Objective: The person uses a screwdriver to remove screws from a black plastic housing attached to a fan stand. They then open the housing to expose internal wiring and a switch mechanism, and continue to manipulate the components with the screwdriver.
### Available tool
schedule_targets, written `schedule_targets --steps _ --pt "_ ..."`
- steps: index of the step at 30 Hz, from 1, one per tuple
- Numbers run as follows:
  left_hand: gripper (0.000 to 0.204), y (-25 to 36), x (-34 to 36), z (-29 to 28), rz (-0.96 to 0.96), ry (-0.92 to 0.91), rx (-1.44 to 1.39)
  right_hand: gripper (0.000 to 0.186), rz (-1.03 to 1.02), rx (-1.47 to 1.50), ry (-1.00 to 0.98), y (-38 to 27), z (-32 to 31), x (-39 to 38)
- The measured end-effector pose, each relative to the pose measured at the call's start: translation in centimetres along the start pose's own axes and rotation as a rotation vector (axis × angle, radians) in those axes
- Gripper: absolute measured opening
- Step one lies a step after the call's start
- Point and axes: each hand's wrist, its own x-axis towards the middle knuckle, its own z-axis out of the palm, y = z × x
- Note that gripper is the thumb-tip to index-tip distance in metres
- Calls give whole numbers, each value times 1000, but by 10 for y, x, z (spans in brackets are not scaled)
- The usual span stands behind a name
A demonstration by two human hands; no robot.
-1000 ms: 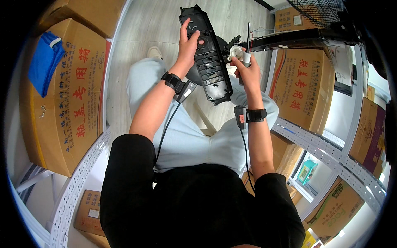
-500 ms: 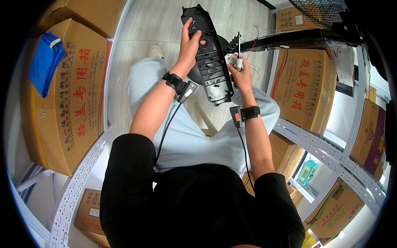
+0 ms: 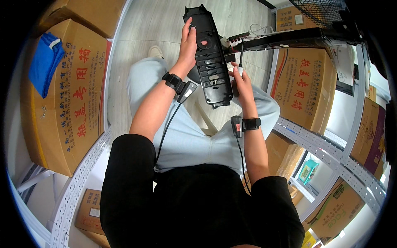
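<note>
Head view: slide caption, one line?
Left hand grips a long black ribbed housing; right hand holds a screwdriver beside it.

Person seated, forearms reaching forward. Left hand [image 3: 188,51] grips a long black ribbed plastic panel [image 3: 211,68] along its left edge. Right hand [image 3: 244,84], near the panel's right edge, holds a white-handled screwdriver [image 3: 240,70] (thin dark shaft pointing up the view). Folded blue cloth [image 3: 45,66] lies on a large brown cardboard box [image 3: 70,115], far left.

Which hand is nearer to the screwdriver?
Right: the right hand holds the screwdriver. The left hand is apart from it, off to its left, holding the black plastic panel.
</note>
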Motion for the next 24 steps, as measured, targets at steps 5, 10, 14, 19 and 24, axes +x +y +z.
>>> schedule_targets --steps 5,10,14,19,24 --pt "47 3 0 3 50 -51 13 43 -212 -219 -9 21 -11 -8" --pt "47 6 -4 7 79 -26 -77 40 -201 -230 -33 23 -5 -26" --pt "52 19 -16 21 -111 33 -266 41 -222 -185 5 36 -7 -24" --pt "53 7 -9 9 -346 -123 -314 43 -236 -95 37 33 3 -24" --pt "52 2 -7 11 -342 -132 -319 45 -289 -273 92 40 -7 -17"
